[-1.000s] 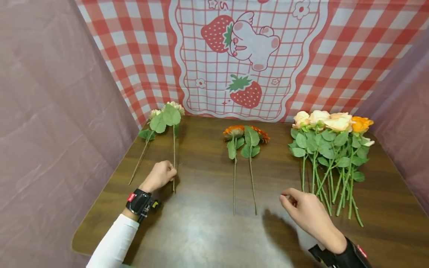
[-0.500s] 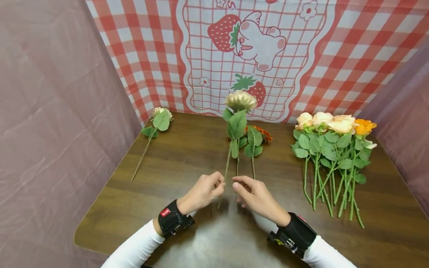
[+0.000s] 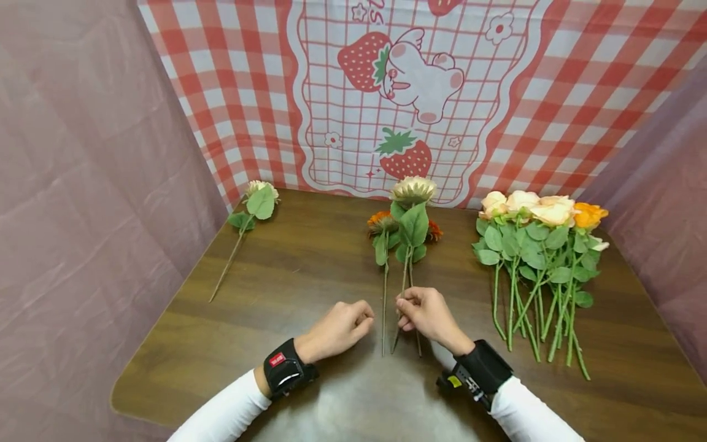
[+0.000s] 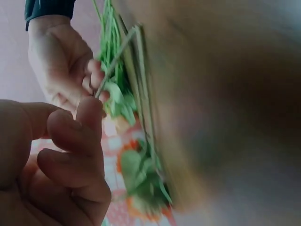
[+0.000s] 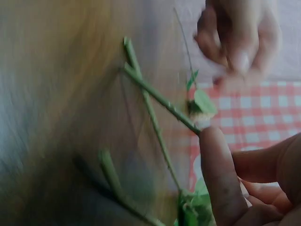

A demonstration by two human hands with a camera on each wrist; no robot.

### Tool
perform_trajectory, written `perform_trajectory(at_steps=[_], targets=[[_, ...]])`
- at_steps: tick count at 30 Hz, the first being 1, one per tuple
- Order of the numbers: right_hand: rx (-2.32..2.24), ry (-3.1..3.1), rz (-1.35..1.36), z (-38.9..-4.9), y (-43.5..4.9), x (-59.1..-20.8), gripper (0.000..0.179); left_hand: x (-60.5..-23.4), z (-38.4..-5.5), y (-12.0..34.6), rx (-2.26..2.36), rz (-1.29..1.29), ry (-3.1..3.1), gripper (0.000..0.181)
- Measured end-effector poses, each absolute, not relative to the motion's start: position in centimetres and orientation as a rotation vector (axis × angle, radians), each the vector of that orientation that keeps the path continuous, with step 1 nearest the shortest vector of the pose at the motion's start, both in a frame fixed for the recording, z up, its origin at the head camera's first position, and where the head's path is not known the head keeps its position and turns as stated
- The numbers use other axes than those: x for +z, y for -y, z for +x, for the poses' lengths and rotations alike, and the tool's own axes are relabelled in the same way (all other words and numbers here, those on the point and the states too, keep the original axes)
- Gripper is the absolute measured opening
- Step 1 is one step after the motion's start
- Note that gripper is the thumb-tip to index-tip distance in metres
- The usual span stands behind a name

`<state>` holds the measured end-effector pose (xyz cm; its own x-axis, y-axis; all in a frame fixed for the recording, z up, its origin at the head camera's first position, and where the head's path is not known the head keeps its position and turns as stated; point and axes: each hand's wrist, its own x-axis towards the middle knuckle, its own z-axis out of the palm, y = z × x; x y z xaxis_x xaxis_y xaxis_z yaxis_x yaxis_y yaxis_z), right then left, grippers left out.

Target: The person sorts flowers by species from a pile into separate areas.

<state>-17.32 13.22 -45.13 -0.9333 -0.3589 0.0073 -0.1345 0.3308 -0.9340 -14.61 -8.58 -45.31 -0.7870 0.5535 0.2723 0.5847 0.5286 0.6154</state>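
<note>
My right hand pinches the stem of a cream flower between thumb and fingers; its bloom and leaves overlap two orange flowers on the table. In the right wrist view the lower end of the held stem sticks out past the fingers, near two other stem ends. To the left of the stems, my left hand hovers with loosely curled fingers and nothing in them. The left wrist view shows its fingers in front of the right hand.
One cream flower lies at the table's left. On the right is a bunch of peach and orange roses with long green stems. A red checked cloth hangs behind the brown table.
My left hand lifted a cream flower from the left side and brought it to the middle. The right hand came over from the right and took its stem; the left let go.
</note>
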Motion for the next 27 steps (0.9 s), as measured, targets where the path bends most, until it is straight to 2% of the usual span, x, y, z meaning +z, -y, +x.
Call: perform_trajectory(at_steps=[6, 14, 21, 27], targets=[[-1.619, -2.271, -0.385, -18.8, -13.8, -45.8, 0.019, -45.6, -13.6, 12.9, -1.058, -0.844, 2.827, 0.013], [-1.503, -2.186, -0.391, -18.9, -14.1, -46.3, 0.022, -44.8, -13.5, 17.5, -0.989, -0.577, 2.834, 0.011], [-1.501, -2.168, -0.290, -18.7, -13.9, -46.5, 0.022, -44.3, -15.9, 21.6, -0.901, -0.309, 2.809, 0.014], [-1.494, -2.172, -0.247, -18.3, -14.3, -46.6, 0.027, -44.1, -18.8, 26.4, -0.638, 0.161, 2.919, 0.025]])
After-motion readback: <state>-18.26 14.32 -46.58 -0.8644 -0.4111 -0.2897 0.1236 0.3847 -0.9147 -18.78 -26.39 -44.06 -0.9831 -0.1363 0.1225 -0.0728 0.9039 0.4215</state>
